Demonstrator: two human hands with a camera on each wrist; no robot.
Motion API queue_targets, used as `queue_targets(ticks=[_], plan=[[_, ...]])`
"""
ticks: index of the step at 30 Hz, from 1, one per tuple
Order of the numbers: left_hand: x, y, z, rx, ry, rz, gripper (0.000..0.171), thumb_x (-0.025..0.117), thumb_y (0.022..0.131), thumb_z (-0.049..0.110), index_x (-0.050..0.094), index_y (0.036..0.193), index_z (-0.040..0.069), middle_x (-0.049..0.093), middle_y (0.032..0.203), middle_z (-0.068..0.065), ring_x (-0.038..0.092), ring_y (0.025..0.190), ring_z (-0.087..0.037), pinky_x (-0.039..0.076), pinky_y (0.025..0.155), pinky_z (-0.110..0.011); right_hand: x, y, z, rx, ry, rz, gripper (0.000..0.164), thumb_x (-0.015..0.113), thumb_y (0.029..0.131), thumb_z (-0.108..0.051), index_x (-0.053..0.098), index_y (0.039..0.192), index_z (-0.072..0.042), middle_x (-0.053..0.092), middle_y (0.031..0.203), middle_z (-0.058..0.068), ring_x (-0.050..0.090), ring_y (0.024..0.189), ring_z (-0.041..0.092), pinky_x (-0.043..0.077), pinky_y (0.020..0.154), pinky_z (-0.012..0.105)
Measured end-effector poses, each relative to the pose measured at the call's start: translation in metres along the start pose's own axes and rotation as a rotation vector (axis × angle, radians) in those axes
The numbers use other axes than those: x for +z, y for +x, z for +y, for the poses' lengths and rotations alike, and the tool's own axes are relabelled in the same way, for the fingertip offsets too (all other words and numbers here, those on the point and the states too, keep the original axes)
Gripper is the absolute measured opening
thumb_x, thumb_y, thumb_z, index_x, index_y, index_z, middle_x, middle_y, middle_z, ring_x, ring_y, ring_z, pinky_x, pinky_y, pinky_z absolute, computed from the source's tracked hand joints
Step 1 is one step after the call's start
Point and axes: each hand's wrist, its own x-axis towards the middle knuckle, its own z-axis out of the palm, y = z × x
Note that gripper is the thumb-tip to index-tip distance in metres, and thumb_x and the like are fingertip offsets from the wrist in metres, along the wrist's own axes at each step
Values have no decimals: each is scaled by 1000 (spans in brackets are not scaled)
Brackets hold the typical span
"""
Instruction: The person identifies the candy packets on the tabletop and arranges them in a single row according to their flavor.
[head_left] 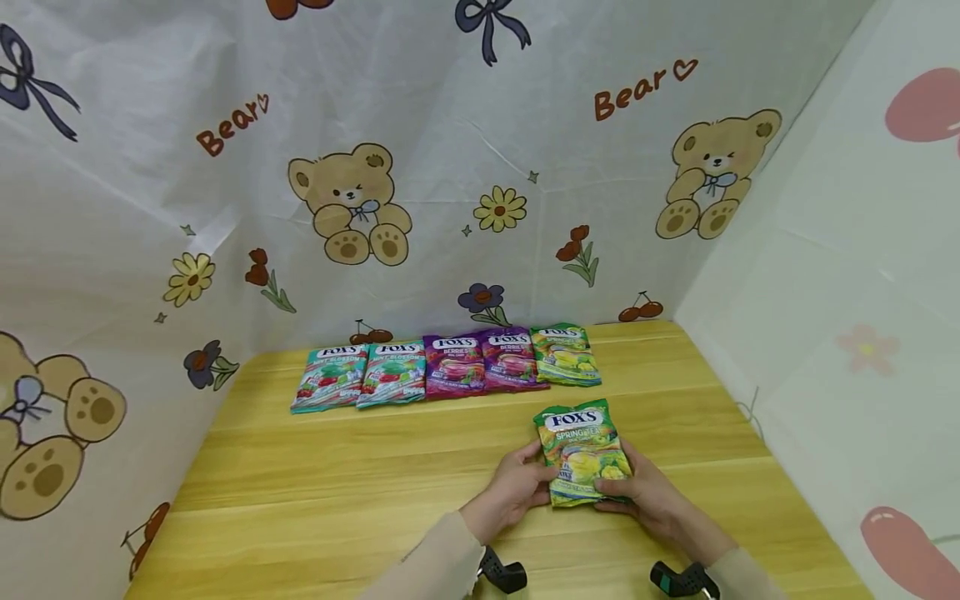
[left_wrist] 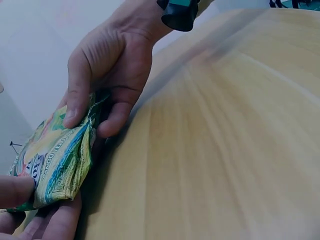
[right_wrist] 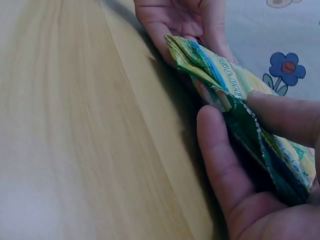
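Note:
A green-and-yellow Fox's Spring Tea candy bag is held between both hands over the near right part of the table, its printed front facing up. The left hand grips its left edge, thumb on the front and fingers underneath. At the lower right edge, the right hand pinches it the same way, thumb on top. Seen from the left wrist, the bag is tilted close above the wood. In the right wrist view, fingers of the right hand lie under the bag's folded side.
Along the back of the wooden table lies a row: teal Mint Blossom bags at left, purple Berries bags, then a yellow-green bag. Bear-printed sheeting rises behind; a white side wall stands right.

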Motion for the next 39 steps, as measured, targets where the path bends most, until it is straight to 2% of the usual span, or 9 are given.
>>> queue_targets(ticks=[6,15,20,24,30,33,39], plan=[[12,18,9,9,17,39,73,67,95,-1,36,160,8,77,111,-14,77,91,-27,65,83,-46,-10,9,-5,-34,-1,54,99,68,98,-3,-2,166,-13,68,122,4,71,106,23,63,92,44],[26,39,15,13,-34,84,67,70,95,2,45,157,11,78,108,-12,77,89,-24,65,81,-42,-28,19,-14,-54,-21,119,99,68,98,-3,-2,167,-18,66,120,4,72,102,22,63,89,43],[34,54,21,3,-64,103,62,69,96,2,49,154,11,78,105,-13,76,82,-19,65,78,-37,-39,26,-21,-78,-30,111,97,66,99,-3,-2,167,-17,64,120,1,71,103,19,63,91,43],[41,67,30,-3,-111,91,55,67,97,0,54,150,9,77,111,-14,76,89,-22,65,82,-38,-51,33,-28,-111,-31,106,94,65,100,-3,0,167,-17,63,121,-3,71,105,16,62,93,42],[54,86,44,-8,-150,90,44,63,100,1,58,143,-1,72,124,-18,71,111,-26,59,99,-41,-67,42,-42,-147,13,99,90,63,101,-3,3,166,-17,67,116,-7,72,104,13,63,92,38],[60,93,51,-5,-130,100,41,65,100,4,62,141,2,71,125,-15,68,112,-24,58,99,-39,-74,47,-50,-166,40,100,85,63,101,-2,8,165,-18,69,114,-8,72,102,13,63,89,36],[67,99,63,-12,-91,51,41,67,98,3,67,138,12,73,121,-13,71,103,-23,60,98,-41,-90,52,-64,-187,45,115,80,60,101,1,13,162,-19,71,111,-8,73,99,12,64,85,33]])
